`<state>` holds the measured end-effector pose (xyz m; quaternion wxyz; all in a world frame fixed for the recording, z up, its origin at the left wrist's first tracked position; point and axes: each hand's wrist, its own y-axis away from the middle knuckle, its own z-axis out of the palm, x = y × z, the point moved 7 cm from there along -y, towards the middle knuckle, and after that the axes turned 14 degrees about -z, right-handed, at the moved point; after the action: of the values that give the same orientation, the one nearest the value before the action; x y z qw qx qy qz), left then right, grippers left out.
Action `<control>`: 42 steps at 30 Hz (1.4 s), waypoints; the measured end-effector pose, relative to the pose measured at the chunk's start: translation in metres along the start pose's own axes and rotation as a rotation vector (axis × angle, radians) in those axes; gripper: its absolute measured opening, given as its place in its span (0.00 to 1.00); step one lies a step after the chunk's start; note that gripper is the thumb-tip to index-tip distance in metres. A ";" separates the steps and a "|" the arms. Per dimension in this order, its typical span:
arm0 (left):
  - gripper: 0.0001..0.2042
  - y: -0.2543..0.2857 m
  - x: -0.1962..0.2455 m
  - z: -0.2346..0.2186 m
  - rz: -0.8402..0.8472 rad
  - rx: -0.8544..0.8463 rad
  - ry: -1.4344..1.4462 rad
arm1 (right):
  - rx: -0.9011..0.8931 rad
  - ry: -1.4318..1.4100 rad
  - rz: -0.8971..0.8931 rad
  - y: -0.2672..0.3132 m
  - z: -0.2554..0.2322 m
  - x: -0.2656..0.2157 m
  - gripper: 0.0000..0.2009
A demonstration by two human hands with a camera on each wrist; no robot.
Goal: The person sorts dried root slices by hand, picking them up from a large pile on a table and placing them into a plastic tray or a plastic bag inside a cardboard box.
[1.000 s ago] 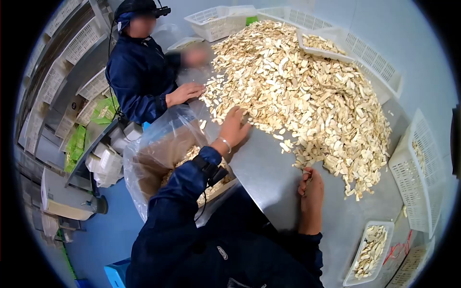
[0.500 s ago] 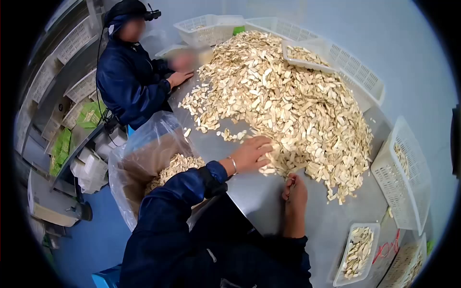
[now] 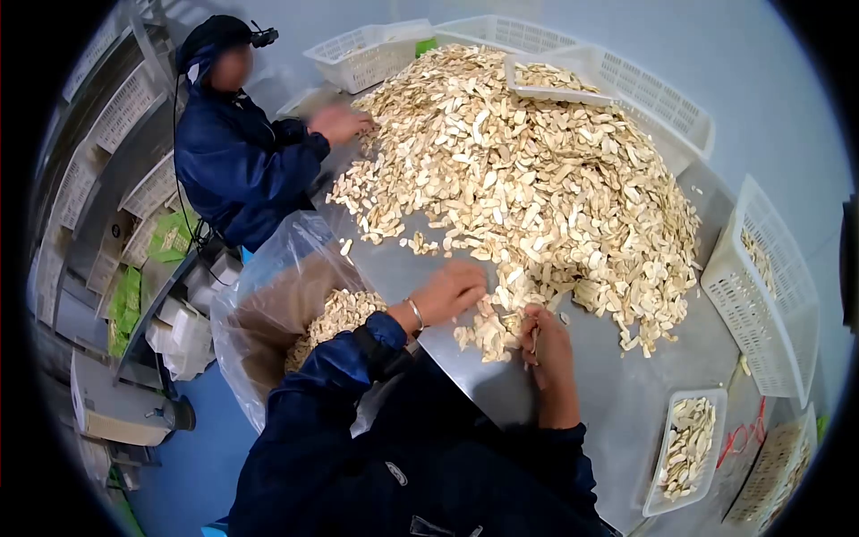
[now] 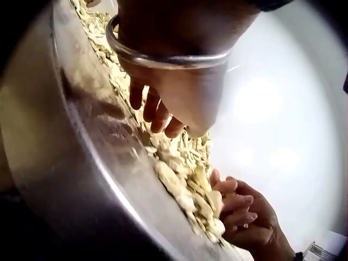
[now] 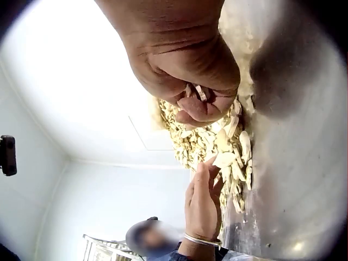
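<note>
Left hand (image 3: 450,293), wearing a shiny silver metal bracelet (image 3: 414,315), is keeping its fingers loosely extended, touching the small batch of pale cream, flat, elongated slices (image 3: 490,335) between the two hands. Right hand (image 3: 549,351) is curling its fingers round a few pale slice pieces (image 5: 201,93); exact count unclear. Batch is lying on the grey metal tabletop (image 3: 617,394) and running into the large, mounded heap of the same slices (image 3: 537,188), which is sitting ahead of both hands. Left of the left hand, a clear plastic bag (image 3: 246,327) is holding more slices. Right of the right hand and nearer the body, a shallow white rectangular plastic tray (image 3: 667,505) is holding some too; a white slotted plastic basket (image 3: 753,331) is standing farther right. Beyond the left hand, a second person in dark blue (image 3: 233,161) is working at the heap's edge.
</note>
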<state>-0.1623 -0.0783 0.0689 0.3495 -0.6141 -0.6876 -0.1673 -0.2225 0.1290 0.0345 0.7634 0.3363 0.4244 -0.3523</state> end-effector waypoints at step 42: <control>0.12 0.030 0.021 0.023 -0.411 0.146 0.115 | -0.006 0.082 -0.219 -0.007 -0.021 -0.007 0.11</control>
<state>-0.1396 -0.0426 0.0614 0.3902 -0.4236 -0.7875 -0.2194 -0.2397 0.1444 0.0300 0.7032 0.3000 0.4906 -0.4181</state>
